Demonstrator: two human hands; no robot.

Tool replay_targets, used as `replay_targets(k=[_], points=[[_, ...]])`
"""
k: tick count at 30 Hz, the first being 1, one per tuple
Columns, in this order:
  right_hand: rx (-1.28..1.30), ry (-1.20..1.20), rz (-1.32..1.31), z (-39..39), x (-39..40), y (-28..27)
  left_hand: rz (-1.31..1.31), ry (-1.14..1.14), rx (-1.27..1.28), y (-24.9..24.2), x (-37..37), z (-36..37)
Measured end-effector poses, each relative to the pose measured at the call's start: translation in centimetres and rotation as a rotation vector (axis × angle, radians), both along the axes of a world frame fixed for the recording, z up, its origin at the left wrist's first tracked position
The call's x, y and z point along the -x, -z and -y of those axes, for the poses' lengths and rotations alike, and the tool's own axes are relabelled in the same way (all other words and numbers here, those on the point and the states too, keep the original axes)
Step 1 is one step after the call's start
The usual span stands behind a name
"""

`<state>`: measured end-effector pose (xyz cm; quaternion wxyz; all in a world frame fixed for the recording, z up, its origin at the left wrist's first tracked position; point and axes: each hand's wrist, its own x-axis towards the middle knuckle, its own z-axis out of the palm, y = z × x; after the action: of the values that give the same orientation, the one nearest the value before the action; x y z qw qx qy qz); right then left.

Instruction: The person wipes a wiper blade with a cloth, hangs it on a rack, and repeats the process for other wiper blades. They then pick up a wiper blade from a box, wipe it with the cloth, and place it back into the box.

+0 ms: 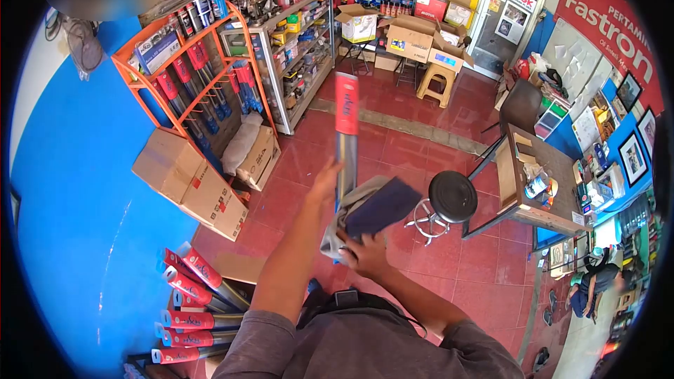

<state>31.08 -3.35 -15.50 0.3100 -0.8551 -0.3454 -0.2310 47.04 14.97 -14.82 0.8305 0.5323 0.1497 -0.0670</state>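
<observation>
A long, narrow wiper blade pack (347, 107) with a red printed top stands nearly upright in front of me. My left hand (326, 180) is closed around its middle from the left side. A grey and dark blue cloth (382, 208) is bunched against the pack's lower part and hides it there. My right hand (366, 255) grips the cloth from below, fingers pressed into its folds. Several similar red-topped packs (193, 319) lean in a bunch at the lower left.
An orange rack (137, 77) with more packs stands left, beside a glass shelf case (281, 91). A large cardboard box (189, 179) sits below. A round black stool (452, 196) and a wooden desk (516, 182) are right. Another person (593, 291) is at the far right.
</observation>
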Motion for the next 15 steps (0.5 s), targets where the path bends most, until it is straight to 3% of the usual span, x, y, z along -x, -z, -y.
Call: replay_targets(k=[1, 2, 4, 5, 9, 12, 13, 15], points=[[0.039, -0.136, 0.095, -0.5, -0.9, 1.2, 0.073, 0.115, -0.083, 1.8, -0.7, -0.2], [0.041, -0.136, 0.099, -1.0, -1.9, 1.7, 0.077, 0.115, -0.081, 0.8, 0.0, 0.1], [0.105, -0.068, 0.102, -2.1, -4.3, 2.4, 0.072, 0.443, 0.017, -3.5, 2.1, 0.9], [0.089, -0.032, -0.14, -2.5, -5.1, 3.8, 0.074, 0.445, -0.032, -4.2, 2.3, 0.8], [-0.091, -0.14, 0.037, -3.1, -8.1, -1.6, 0.095, 0.596, 0.015, -7.2, 1.6, -1.4], [-0.624, -0.31, -0.717, -3.6, -10.4, -3.4, 0.071, 0.602, -0.096, -8.3, 1.3, -3.1], [-0.624, -0.311, -0.714, -3.7, -12.0, -4.8, -0.041, 0.613, 0.047, -8.4, 1.2, -3.6], [0.04, 0.278, 0.051, -4.0, -15.1, -9.5, -0.155, 0.627, 0.19, -8.3, 1.4, -3.6]])
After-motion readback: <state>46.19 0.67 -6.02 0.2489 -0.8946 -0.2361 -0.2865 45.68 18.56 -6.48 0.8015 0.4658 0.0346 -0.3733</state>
